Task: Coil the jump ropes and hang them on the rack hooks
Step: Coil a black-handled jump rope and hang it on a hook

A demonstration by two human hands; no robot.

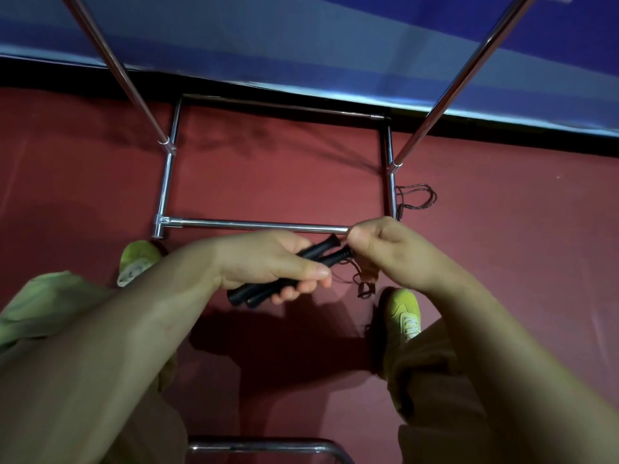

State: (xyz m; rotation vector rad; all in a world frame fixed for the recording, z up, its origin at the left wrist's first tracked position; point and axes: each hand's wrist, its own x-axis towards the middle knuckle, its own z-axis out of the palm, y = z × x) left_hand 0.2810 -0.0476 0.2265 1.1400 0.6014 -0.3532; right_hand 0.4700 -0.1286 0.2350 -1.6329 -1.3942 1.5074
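The chrome rack base (pixel 254 224) stands on the red floor (pixel 268 172) before a blue wall (pixel 301 45); a second thin rope (pixel 417 195) lies beside its right rail. The left hand (pixel 268 262) grips both black jump-rope handles (pixel 288 274) together. The right hand (pixel 385 249) pinches at the handle tips, cord (pixel 363 286) dangling beneath.

Two black ribbed jump-rope handles (pixel 289 273) lie in the left hand (pixel 268 262), the right hand (pixel 385 246) just beside them, the chrome tubular rack base (pixel 254 224) beyond both.
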